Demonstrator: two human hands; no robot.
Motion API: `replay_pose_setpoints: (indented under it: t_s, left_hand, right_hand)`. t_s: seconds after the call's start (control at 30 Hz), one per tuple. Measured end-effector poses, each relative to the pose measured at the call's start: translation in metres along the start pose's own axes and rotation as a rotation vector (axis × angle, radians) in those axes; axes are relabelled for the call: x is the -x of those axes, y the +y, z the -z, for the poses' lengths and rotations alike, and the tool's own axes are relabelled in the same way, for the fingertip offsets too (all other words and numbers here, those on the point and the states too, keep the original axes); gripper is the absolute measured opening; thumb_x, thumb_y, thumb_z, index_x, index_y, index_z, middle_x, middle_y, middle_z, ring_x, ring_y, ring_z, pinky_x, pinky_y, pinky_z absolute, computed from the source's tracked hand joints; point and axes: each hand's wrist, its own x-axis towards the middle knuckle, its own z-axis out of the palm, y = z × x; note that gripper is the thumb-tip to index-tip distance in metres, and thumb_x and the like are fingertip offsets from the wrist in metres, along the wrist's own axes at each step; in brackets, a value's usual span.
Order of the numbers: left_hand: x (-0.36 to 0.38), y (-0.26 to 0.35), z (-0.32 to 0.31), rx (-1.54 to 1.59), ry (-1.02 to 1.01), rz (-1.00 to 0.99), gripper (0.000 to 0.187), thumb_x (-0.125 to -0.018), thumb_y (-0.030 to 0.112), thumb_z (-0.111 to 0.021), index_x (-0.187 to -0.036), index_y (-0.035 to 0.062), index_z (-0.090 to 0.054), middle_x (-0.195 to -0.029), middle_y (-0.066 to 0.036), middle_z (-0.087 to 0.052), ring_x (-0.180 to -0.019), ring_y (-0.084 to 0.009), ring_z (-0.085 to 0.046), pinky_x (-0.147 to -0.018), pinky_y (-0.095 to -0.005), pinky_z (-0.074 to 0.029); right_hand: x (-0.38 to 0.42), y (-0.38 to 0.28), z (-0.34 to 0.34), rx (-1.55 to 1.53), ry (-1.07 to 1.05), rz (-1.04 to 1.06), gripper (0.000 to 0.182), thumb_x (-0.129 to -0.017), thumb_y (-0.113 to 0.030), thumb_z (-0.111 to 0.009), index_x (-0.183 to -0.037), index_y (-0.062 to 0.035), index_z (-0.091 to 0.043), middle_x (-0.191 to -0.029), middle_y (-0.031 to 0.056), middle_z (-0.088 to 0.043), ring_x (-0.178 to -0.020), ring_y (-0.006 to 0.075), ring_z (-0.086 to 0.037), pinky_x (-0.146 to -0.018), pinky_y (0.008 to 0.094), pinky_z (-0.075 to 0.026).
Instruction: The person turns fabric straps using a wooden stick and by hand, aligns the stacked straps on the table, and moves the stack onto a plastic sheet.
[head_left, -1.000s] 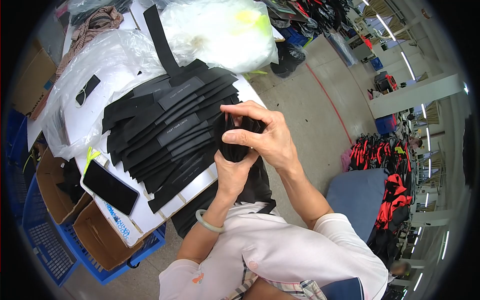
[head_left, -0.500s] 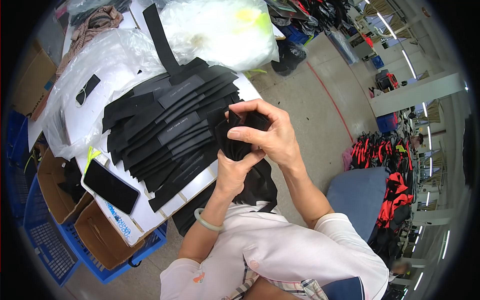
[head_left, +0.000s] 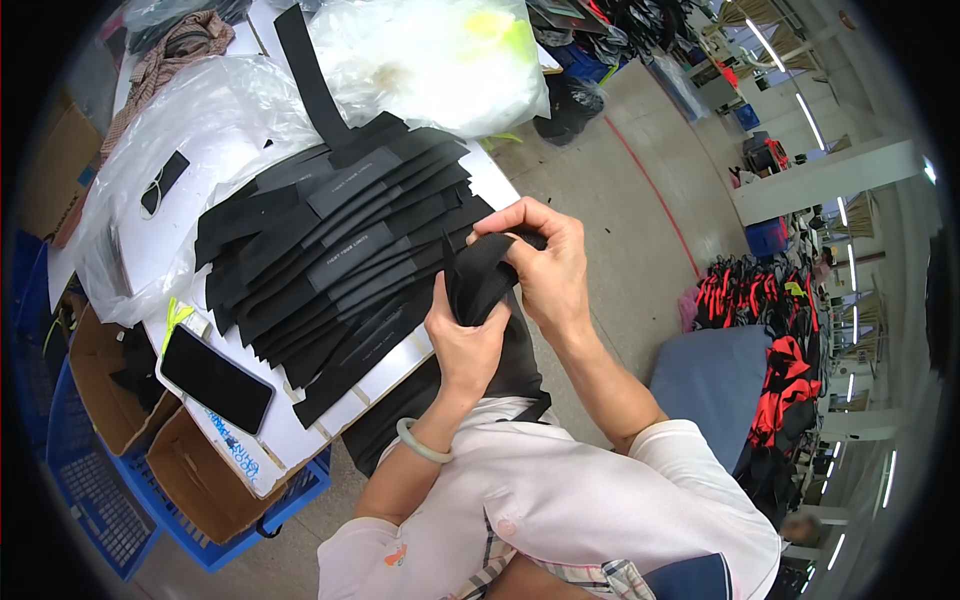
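Note:
A folded black fabric piece is held up between both hands at the table's right edge. My left hand grips its lower part, with a pale bracelet on that wrist. Fingers and thumb of my right hand pinch its upper right part. Beside the hands, several layered black fabric strips with printed labels lie fanned across the white table. A single long black strip sticks out above the stack.
A phone lies at the table's near left corner. Clear plastic bags cover the far side. Cardboard boxes and blue crates stand at the left. Red and black goods are piled at the right.
The black fabric between my hands has turned and now shows a smooth curved fold. My right hand has shifted slightly, its fingers closer together on the cloth. My left hand has moved slightly lower.

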Motion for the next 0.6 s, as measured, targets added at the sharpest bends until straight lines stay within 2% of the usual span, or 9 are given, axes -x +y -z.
replay_pose_setpoints:
  t_s: [0.03, 0.1, 0.17, 0.3, 0.4, 0.6]
  left_hand:
    - [0.000, 0.000, 0.000, 0.015, 0.030, -0.004, 0.032, -0.072, -0.002, -0.066, -0.103, -0.0034, -0.058, -0.082, -0.006, -0.063, -0.074, -0.0128, -0.060, -0.071, -0.0273, -0.050]
    - [-0.002, -0.008, 0.004, 0.125, -0.040, 0.070, 0.030, -0.073, -0.003, -0.065, -0.102, -0.0031, -0.059, -0.085, -0.005, -0.063, -0.076, -0.0106, -0.059, -0.070, -0.0257, -0.049]
    - [-0.003, -0.012, 0.007, 0.248, -0.116, 0.191, 0.028, -0.074, -0.003, -0.065, -0.101, -0.0029, -0.060, -0.089, -0.004, -0.063, -0.078, -0.0090, -0.058, -0.071, -0.0244, -0.048]
    - [-0.007, -0.006, 0.009, 0.309, -0.131, 0.222, 0.022, -0.077, -0.006, -0.066, -0.097, 0.0013, -0.061, -0.087, 0.000, -0.060, -0.076, -0.0077, -0.057, -0.069, -0.0228, -0.048]
    - [-0.010, 0.000, 0.012, 0.302, -0.138, 0.239, 0.020, -0.077, -0.005, -0.067, -0.095, 0.0021, -0.061, -0.085, 0.001, -0.058, -0.074, -0.0070, -0.056, -0.068, -0.0224, -0.048]
    - [-0.010, -0.002, 0.019, 0.156, -0.168, 0.151, 0.024, -0.078, -0.002, -0.069, -0.099, 0.0006, -0.061, -0.089, -0.001, -0.060, -0.081, -0.0079, -0.057, -0.073, -0.0229, -0.048]
  right_hand:
    - [-0.002, 0.007, 0.001, -0.070, -0.018, 0.024, 0.014, -0.073, 0.006, -0.057, -0.083, 0.0036, -0.067, -0.085, 0.0087, -0.067, -0.073, 0.0118, -0.061, -0.070, 0.0234, -0.049]
    - [-0.005, 0.018, 0.002, -0.212, -0.055, 0.068, 0.017, -0.073, 0.007, -0.056, -0.084, 0.0037, -0.068, -0.082, 0.0086, -0.067, -0.072, 0.0115, -0.060, -0.070, 0.0235, -0.049]
    - [-0.004, 0.015, 0.000, -0.150, -0.048, 0.105, 0.014, -0.077, 0.005, -0.058, -0.085, 0.0043, -0.069, -0.083, 0.0098, -0.067, -0.073, 0.0122, -0.061, -0.068, 0.0241, -0.050]
    - [-0.005, -0.008, -0.005, -0.035, -0.122, 0.020, 0.014, -0.085, -0.006, -0.062, -0.084, 0.0053, -0.070, -0.082, 0.0108, -0.067, -0.073, 0.0131, -0.062, -0.067, 0.0250, -0.050]
    - [-0.009, -0.006, -0.004, -0.011, -0.190, 0.074, 0.021, -0.088, -0.015, -0.064, -0.085, 0.0050, -0.070, -0.080, 0.0089, -0.066, -0.070, 0.0116, -0.060, -0.066, 0.0251, -0.050]
    - [-0.012, -0.019, 0.000, 0.134, -0.351, 0.108, 0.015, -0.083, -0.012, -0.068, -0.092, -0.0010, -0.072, -0.075, 0.0040, -0.064, -0.068, 0.0082, -0.057, -0.062, 0.0228, -0.046]
